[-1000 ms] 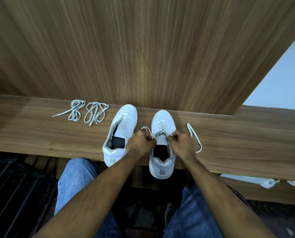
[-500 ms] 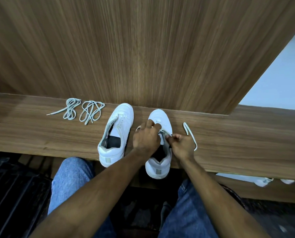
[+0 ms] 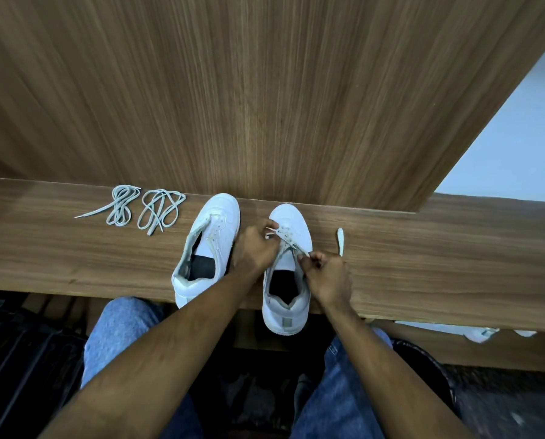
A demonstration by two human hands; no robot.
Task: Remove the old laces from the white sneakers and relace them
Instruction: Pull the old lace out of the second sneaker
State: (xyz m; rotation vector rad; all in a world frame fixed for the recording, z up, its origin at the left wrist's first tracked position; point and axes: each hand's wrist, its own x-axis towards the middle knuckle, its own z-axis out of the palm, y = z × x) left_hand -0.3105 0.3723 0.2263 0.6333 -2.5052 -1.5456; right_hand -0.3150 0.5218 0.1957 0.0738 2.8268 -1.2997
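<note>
Lace (image 3: 291, 245) on right sneaker (image 3: 288, 274), mid-shelf: soft, floppy, light, so grab near tip or right at eyelet. Right hand (image 3: 328, 277) fingers curled, pinching lace taut. Left hand (image 3: 255, 248) fingers bunched at eyelets, pinching lace too, looks like. Left sneaker (image 3: 206, 248) bare, just beside.

Both forearms come up from the bottom edge, bare all the way down, no sleeve showing on either one. The left hand (image 3: 256, 248) and the right hand (image 3: 328, 275) are bare too, with no glove, ring, watch or band to be seen at the wrists. Below them, the legs are in blue denim jeans: the left leg (image 3: 119, 337) is a lighter, washed, slightly mottled blue, while the right leg (image 3: 344, 391) looks darker and sits in shadow. Between the knees it is too dark to make out anything more.
</note>
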